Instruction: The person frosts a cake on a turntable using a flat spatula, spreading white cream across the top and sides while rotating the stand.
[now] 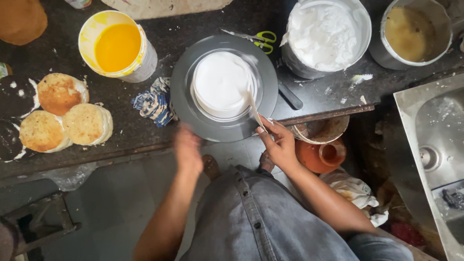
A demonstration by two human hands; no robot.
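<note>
Right hand (278,145) grips a spatula (253,107) at the dark, crumb-flecked desk (121,96); left hand (187,147), blurred, grip unclear; grey floor (121,203) below.

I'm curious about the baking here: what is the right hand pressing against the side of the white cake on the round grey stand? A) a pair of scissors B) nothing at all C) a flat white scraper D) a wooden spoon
C: the right hand holds a flat white scraper against the side of the white cake; the scissors lie untouched behind the stand.
</note>
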